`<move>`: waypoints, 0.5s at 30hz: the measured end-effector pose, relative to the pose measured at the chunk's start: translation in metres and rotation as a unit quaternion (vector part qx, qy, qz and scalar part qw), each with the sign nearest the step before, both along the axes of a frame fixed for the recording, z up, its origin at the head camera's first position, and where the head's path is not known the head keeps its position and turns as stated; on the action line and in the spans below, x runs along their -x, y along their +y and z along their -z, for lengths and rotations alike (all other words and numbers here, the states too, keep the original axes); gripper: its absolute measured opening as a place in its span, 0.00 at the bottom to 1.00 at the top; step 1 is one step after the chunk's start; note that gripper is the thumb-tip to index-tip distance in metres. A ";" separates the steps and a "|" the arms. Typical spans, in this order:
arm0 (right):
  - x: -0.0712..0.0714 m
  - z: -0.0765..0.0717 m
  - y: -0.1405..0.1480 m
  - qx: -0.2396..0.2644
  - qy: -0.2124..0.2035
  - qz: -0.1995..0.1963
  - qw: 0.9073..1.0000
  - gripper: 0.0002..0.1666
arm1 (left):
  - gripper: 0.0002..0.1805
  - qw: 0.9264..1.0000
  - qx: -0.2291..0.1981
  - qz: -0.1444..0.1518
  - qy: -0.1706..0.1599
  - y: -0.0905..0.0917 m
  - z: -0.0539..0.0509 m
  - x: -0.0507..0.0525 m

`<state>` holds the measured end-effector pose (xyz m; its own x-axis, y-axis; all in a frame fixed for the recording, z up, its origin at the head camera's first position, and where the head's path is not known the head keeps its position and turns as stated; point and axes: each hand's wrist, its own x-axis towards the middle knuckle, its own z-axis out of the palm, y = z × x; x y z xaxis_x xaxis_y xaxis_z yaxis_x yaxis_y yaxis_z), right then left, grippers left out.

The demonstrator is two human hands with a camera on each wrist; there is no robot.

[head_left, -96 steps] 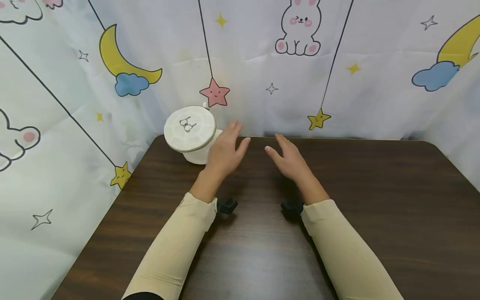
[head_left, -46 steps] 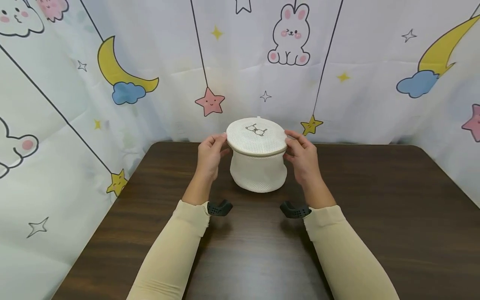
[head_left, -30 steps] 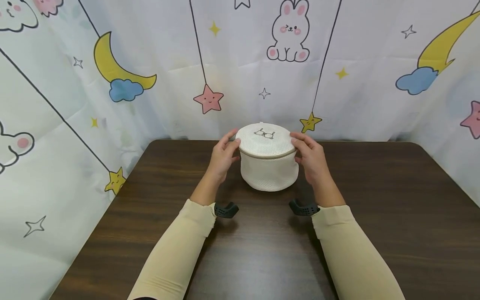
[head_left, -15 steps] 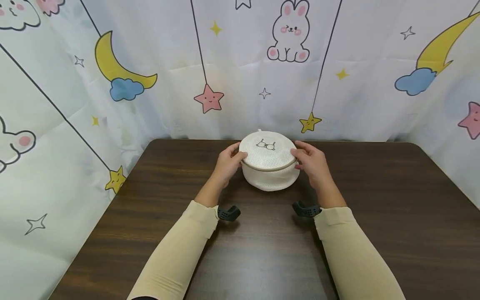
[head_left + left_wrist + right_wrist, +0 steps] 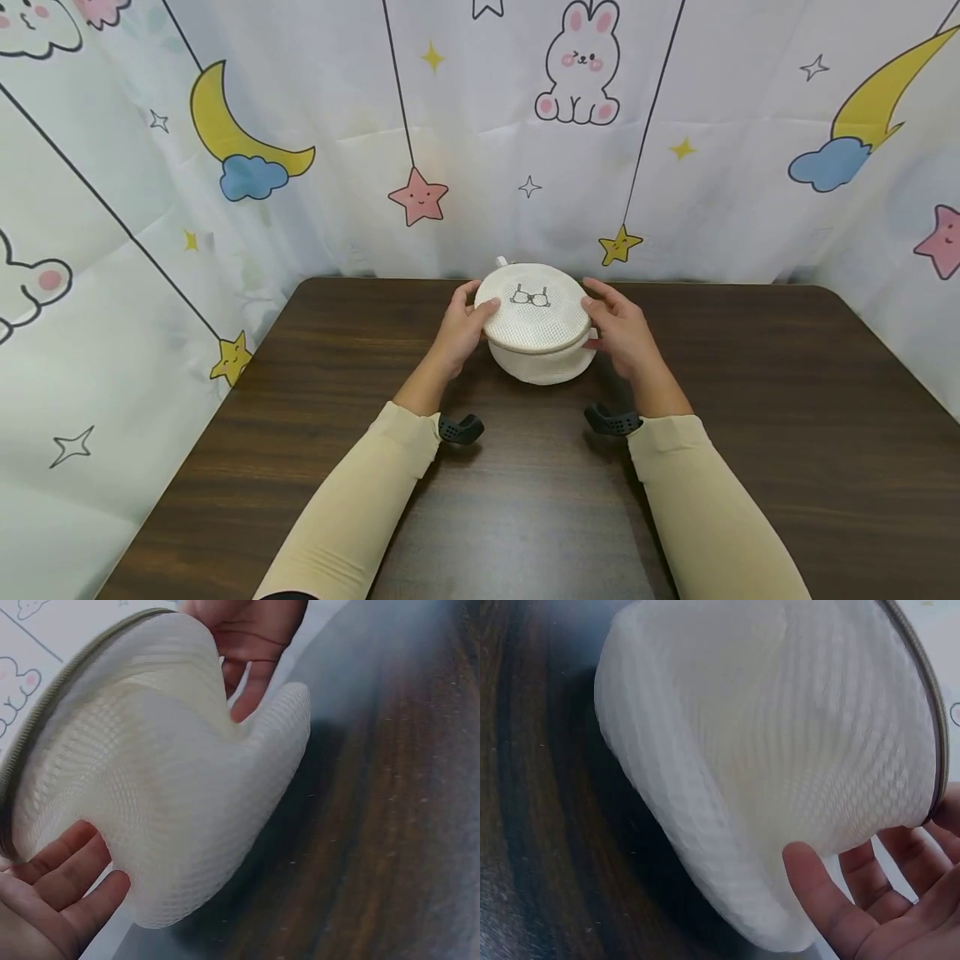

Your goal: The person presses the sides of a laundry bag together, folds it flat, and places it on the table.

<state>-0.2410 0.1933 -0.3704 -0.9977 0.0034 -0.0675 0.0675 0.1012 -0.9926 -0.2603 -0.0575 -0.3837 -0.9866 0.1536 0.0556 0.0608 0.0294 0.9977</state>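
A round white mesh bag (image 5: 532, 312) with a zipped rim and a line drawing on its lid stands near the table's back edge, its side sagging. The left hand (image 5: 459, 332) grips the rim at the left, thumb on the lid. At the right edge, the right hand (image 5: 622, 337) holds the rim between thumb and fingers. In the left wrist view the mesh side (image 5: 187, 772) is creased, with fingers (image 5: 71, 866) against it. The right wrist view shows the folded mesh (image 5: 727, 765) above the dark table, a fingertip touching it.
The dark wooden table (image 5: 750, 400) extends on both sides of the bag. A white curtain (image 5: 480, 125) printed with moons, stars and a rabbit hangs behind and at the left. A dark wrist device (image 5: 461, 429) sits on each wrist.
Both hands took hold of the bag, which moved from the back left to the middle. Its lid has since sunk lower and turned a little, the small tab shifting left.
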 end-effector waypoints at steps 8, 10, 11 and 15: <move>-0.002 0.003 -0.001 -0.046 -0.007 0.016 0.999 0.29 | 0.40 0.993 0.101 0.004 0.068 0.002 0.008 -0.001; -0.002 0.005 0.000 -0.059 0.000 0.026 0.998 0.27 | 0.39 0.992 0.098 0.003 0.073 0.003 0.010 0.000; -0.001 0.009 0.001 -0.065 0.006 0.031 0.997 0.27 | 0.39 0.992 0.097 -0.001 0.076 0.003 0.010 0.000; -0.001 0.010 0.001 -0.073 0.016 0.045 0.996 0.22 | 0.34 0.992 0.098 -0.006 0.083 0.004 0.012 -0.001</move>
<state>-0.2402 0.1947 -0.3801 -0.9945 0.1008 -0.0277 0.0514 0.2403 -0.9693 -0.2591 -0.0535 -0.3959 -0.9681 0.1660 0.1875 0.2222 0.2243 0.9488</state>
